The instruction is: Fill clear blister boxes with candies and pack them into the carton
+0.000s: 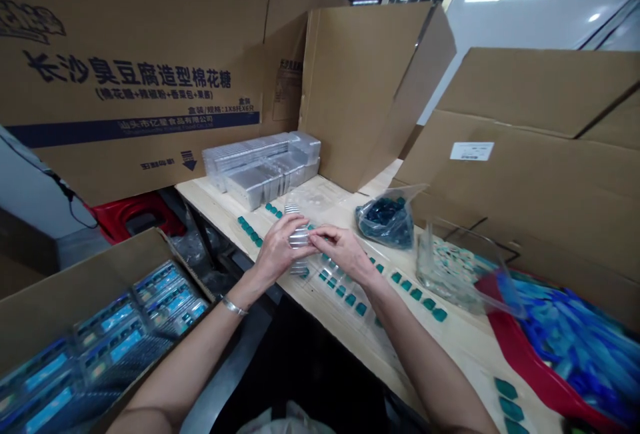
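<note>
My left hand (278,249) is closed around a narrow stack of clear, shiny, ribbed plastic trays (300,239), held upright over the table's near edge. My right hand (347,255) has its thumb and fingers pinched together at the right side of that stack; whether a single tray is between them is too small to tell. Beneath and beside the hands, clear trays (336,281) lie on the table with small teal pieces (350,300) in rows. More teal pieces (249,231) line up left of the hands, and others (416,295) lie to the right.
Stacked clear plastic trays (270,177) stand at the back. A bag of dark teal pieces (387,221), a clear bin of pale pieces (453,264) and a red basin (525,361) of blue packets sit rightward. Large cartons (365,87) wall the back; an open carton (150,247) stands left.
</note>
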`<state>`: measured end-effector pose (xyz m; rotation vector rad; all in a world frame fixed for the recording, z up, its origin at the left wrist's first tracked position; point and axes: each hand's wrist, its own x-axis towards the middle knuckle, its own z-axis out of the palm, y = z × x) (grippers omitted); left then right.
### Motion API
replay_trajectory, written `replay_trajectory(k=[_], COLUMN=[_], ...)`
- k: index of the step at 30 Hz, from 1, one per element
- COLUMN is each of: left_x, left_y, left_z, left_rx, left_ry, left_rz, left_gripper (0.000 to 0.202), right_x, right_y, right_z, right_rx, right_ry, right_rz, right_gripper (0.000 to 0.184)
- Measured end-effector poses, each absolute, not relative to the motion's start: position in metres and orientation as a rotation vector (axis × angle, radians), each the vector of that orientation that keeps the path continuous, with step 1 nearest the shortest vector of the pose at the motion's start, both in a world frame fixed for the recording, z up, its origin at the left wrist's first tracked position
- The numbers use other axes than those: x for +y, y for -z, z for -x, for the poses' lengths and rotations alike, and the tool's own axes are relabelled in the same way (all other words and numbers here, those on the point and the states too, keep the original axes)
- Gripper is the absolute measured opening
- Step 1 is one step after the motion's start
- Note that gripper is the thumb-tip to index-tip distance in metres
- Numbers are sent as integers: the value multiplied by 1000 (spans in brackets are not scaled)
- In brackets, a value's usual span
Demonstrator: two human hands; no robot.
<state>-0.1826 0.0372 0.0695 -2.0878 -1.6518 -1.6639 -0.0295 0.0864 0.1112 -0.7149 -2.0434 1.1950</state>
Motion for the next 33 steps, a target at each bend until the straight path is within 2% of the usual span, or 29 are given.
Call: replay_trajectory(k=[6, 13, 20, 27, 33], left_x=[39, 38, 32, 38, 41], left_y=[-67, -79, -83, -74, -69], left_z=[181, 194, 199, 183, 179], left_rx=[-1638, -1665, -1706, -1669, -1632], left_ry=[1669, 1760, 1767, 1697, 1667], left_rz=[2097, 2005, 1971, 2077, 2121], left_gripper=[49, 49, 48, 53, 49], right_x=[87, 113, 189, 103, 88], right_y=[-109, -97, -124, -116, -111], right_z=[27, 19, -18, 16, 25], right_rx=[-1986, -1711, -1601, -2048, -2062], right_ry=[-1227, -1422, -1037, -1170, -1136], right_rz=[780, 704, 974, 766, 660], right_gripper=[15, 23, 18, 20, 16])
